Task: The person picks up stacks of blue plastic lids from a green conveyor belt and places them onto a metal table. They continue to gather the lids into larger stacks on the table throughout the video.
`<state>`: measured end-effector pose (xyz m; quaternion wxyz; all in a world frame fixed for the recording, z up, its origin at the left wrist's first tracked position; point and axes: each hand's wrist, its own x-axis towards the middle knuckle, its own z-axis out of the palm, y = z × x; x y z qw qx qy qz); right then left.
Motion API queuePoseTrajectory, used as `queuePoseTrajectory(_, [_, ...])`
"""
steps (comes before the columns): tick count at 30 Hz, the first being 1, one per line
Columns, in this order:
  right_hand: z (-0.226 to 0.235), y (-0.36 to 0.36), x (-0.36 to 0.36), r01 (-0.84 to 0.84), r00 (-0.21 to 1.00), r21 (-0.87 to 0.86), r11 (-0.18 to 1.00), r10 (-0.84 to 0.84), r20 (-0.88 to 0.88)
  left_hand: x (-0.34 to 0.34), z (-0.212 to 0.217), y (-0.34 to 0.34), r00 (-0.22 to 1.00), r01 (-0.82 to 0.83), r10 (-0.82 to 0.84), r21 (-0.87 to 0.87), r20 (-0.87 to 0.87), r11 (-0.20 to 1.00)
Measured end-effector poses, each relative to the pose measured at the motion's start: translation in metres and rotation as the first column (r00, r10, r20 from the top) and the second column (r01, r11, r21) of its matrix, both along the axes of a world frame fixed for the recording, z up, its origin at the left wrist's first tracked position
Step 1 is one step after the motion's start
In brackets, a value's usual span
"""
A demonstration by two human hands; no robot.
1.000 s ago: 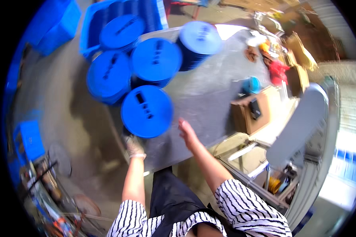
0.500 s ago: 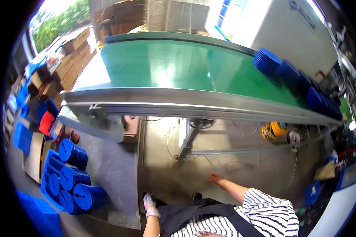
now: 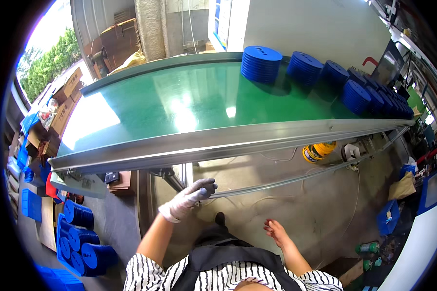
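Gloved left hand (image 3: 189,196) now raised, grip loose, empty; right hand (image 3: 276,228) open.

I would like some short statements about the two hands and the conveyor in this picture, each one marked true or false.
1. The left hand wears a light work glove. True.
2. The right hand is gloved too. False: it is bare.
3. Stacks of blue round lids stand on the green conveyor belt. True.
4. The left hand holds a stack of lids. False: it holds nothing and hangs below the metal edge of the conveyor.
5. The blue stacks sit at the left end of the belt. False: they stand along the far right part; the left part is bare.
6. A yellow container lies on the floor under the conveyor. True.
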<state>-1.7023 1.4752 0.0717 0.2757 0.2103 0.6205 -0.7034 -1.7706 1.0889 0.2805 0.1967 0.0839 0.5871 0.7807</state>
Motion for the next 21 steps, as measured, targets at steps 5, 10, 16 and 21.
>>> queuePoseTrajectory(5, [0.168,-0.035,-0.136,-0.556,0.812,-0.377,0.741,0.389,-0.435,-0.077,0.112,0.000,0.937,0.244,-0.271,-0.143,-0.222,0.959])
queuePoseTrajectory(10, [0.313,-0.034,-0.269,-0.790,0.437,-0.178,0.587,0.336,-0.834,-0.191,0.190,0.019,0.893,0.143,-0.338,-0.523,-0.298,0.840])
queuePoseTrajectory(16, [0.338,-0.007,-0.467,-0.197,0.720,-0.326,0.925,-0.089,-0.688,-0.374,0.174,0.043,0.940,-0.013,-0.140,-0.441,-0.311,0.897])
queuePoseTrajectory(21, [0.288,-0.015,-0.599,0.025,0.896,-0.102,0.994,-0.068,-0.440,-0.520,0.089,0.066,0.924,-0.370,0.378,-0.129,0.051,0.920])
